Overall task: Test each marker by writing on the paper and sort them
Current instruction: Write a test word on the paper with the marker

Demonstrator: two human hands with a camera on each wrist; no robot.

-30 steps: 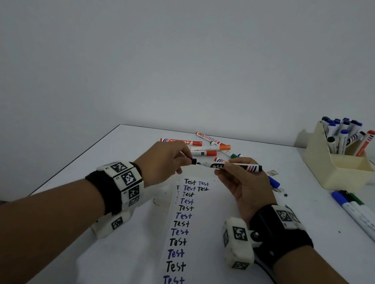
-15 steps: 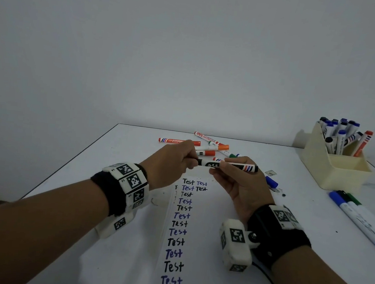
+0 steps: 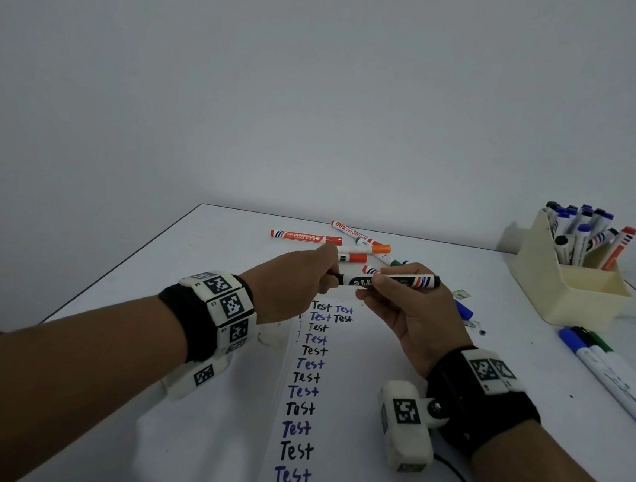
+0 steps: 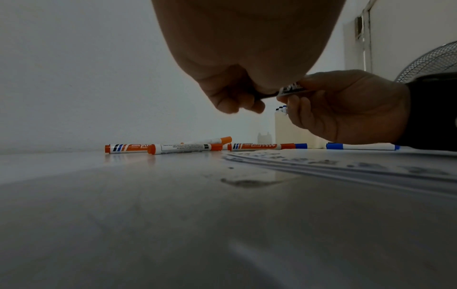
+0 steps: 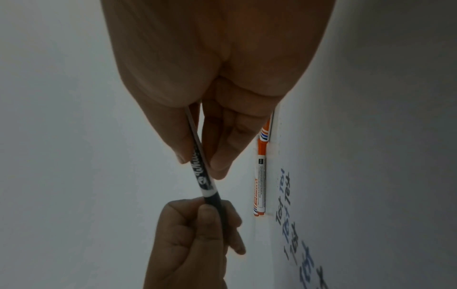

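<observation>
A black-capped whiteboard marker (image 3: 390, 281) is held level above the top of the paper (image 3: 356, 392), which carries a column of "Test" words in black and blue. My left hand (image 3: 329, 277) pinches the marker's black cap end (image 5: 215, 203). My right hand (image 3: 380, 285) grips the printed barrel (image 5: 197, 168) between thumb and fingers. The cap sits against the barrel's white ring. In the left wrist view both hands meet on the marker (image 4: 291, 89) above the table.
Several orange and red markers (image 3: 347, 243) lie loose behind the hands. A blue marker (image 3: 463, 311) lies to the right of the paper. A cream holder (image 3: 559, 299) at the right rear stands full of markers. Three markers (image 3: 606, 373) lie near the right edge.
My left hand has slid right, closing over the cap end, so less of the marker's left end shows. My right hand keeps its hold and has barely moved.
</observation>
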